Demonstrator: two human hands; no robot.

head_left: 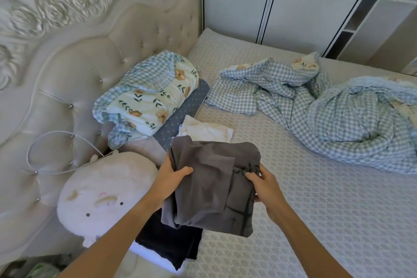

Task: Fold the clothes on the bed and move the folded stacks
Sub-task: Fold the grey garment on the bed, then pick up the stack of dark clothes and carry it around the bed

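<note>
bed (316,221): patterned pale mattress cover; every garment lies on or above it.
checked quilt (327,106): crumpled heap, far right, well apart from both hands.
floral bedding roll (149,97): against the headboard, beyond the left hand.
plush pillow (99,196): just left of the left forearm.
grey folded stack (214,187): held above the bed between both hands, long axis running away from the person; loose flap droops near-left.
black garment (169,244): flat, directly beneath the stack's near edge.
white folded piece (206,131): just beyond the stack's far edge; likely obstacle if set down forward.
left hand (171,176): fingers curled, gripping the stack's left edge.
right hand (262,184): thumb and fingers pinching the right edge; equally near.
</note>
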